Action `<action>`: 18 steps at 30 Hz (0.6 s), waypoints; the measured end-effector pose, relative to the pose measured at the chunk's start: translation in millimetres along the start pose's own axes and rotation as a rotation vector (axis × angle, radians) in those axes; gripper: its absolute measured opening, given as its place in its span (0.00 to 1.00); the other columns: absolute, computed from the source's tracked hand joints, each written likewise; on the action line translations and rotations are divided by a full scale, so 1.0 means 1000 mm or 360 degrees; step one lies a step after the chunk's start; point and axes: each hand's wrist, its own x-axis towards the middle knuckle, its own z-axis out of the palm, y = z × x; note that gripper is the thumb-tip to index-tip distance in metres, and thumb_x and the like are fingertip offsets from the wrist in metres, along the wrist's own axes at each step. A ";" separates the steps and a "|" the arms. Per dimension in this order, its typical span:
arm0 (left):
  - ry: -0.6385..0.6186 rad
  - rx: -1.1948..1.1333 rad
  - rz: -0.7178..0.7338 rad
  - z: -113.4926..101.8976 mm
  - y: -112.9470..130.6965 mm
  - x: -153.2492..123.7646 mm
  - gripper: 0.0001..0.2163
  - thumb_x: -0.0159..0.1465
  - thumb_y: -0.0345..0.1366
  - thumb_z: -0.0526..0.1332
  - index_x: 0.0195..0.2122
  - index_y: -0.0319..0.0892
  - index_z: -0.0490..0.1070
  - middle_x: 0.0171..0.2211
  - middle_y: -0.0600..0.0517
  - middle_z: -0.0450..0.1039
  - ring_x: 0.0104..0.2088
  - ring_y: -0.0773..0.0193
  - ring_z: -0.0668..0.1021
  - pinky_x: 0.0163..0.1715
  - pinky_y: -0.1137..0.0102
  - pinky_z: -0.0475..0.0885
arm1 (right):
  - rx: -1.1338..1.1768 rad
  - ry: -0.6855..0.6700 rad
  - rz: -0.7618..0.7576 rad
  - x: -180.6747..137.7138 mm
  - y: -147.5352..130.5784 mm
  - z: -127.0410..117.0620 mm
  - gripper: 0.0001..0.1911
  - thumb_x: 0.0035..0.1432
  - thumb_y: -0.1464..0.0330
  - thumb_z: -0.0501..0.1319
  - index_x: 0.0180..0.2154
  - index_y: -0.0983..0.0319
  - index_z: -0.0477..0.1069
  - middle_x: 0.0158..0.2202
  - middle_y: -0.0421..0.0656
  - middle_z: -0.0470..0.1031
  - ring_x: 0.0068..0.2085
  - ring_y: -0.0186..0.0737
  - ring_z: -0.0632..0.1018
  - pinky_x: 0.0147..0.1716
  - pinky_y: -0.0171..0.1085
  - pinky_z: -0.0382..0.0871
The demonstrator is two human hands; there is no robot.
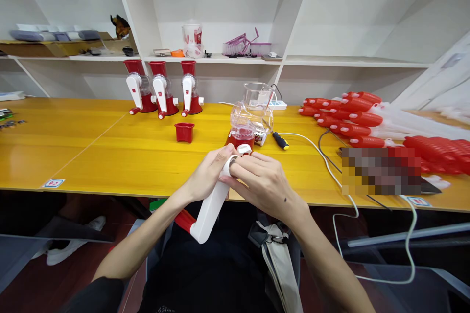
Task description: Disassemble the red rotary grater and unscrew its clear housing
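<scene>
A white crank handle [210,210] with a red knob [184,220] hangs over the near edge of the yellow table [110,156]. My left hand [207,173] is closed round its upper end. My right hand [262,182] is closed too, its fingers pressed on the handle's round hub. Just behind the hands stands a red-based unit with a clear plastic body [249,120]. A small white cap [244,148] shows at its front, touching the hub.
Three finished red-and-white hand-crank units [161,89] stand in a row at the back. A red cup [184,132] and a screwdriver [280,141] lie nearby. Red-and-white handles [352,115] are piled at right beside white cables [330,166]. Shelves hold assorted items.
</scene>
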 end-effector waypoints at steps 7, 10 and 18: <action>0.0003 0.0067 -0.0014 -0.002 0.000 0.001 0.26 0.68 0.59 0.50 0.31 0.40 0.70 0.27 0.52 0.68 0.28 0.65 0.69 0.33 0.70 0.69 | 0.0046 0.0120 -0.0030 -0.004 -0.002 0.009 0.15 0.64 0.70 0.59 0.24 0.63 0.60 0.22 0.36 0.62 0.28 0.27 0.58 0.33 0.31 0.55; 0.0057 0.0027 -0.0003 -0.002 0.002 0.001 0.26 0.68 0.60 0.51 0.30 0.41 0.70 0.27 0.52 0.68 0.28 0.65 0.70 0.32 0.70 0.71 | 0.0039 0.0164 0.0029 -0.003 -0.003 0.011 0.17 0.63 0.69 0.60 0.24 0.63 0.58 0.22 0.36 0.61 0.27 0.27 0.58 0.32 0.30 0.55; 0.0025 -0.0242 -0.0129 -0.005 0.001 -0.001 0.22 0.65 0.59 0.57 0.32 0.42 0.67 0.22 0.56 0.64 0.17 0.70 0.68 0.15 0.73 0.68 | -0.0060 0.0070 0.0080 -0.001 -0.005 0.008 0.10 0.62 0.68 0.61 0.30 0.63 0.62 0.30 0.40 0.68 0.32 0.30 0.63 0.35 0.32 0.59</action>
